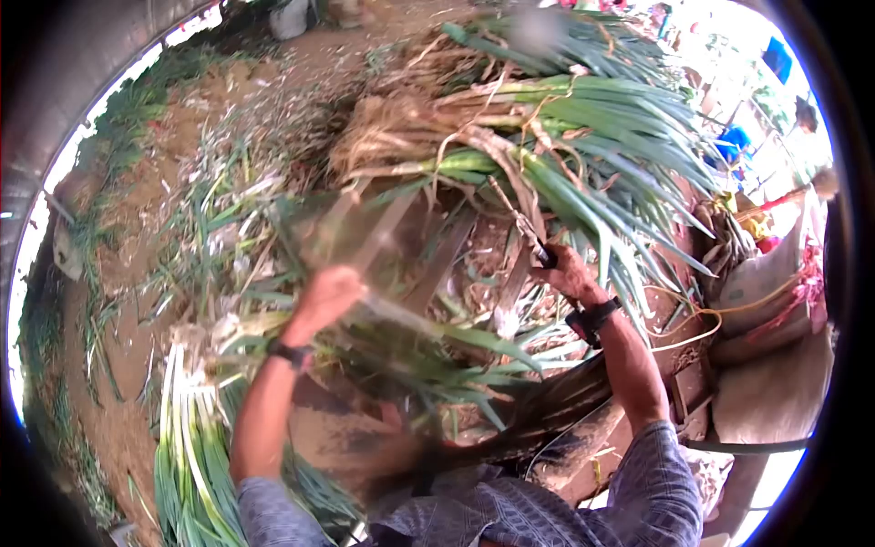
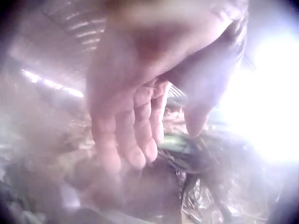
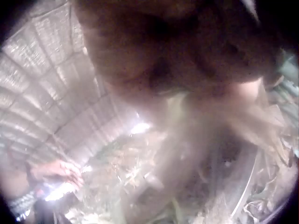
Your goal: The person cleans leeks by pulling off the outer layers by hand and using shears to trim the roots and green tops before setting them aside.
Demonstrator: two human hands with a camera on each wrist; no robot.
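In the head view the left hand (image 1: 330, 296) is blurred, above scattered green leaves at centre. The left wrist view shows that hand (image 2: 135, 107) with its fingers loosely extended, thumb apart, nothing held. On the right, the other hand (image 1: 572, 275) grips the dark handle (image 1: 547, 256) of a tool whose thin far part points up towards a heap of long green onions (image 1: 510, 118). The right wrist view has the right hand (image 3: 182, 56) dark and blurred across the top, its fingers hard to make out; the left hand (image 3: 58, 171) shows at lower left.
More onions (image 1: 196, 438) lie at lower left, leaves downward. Wooden slats (image 1: 442, 264) stand between the hands and the heap. Sacks (image 1: 761, 365) are at the right, near a yellow cord (image 1: 720, 312). Trimmings cover the brown ground (image 1: 109, 337).
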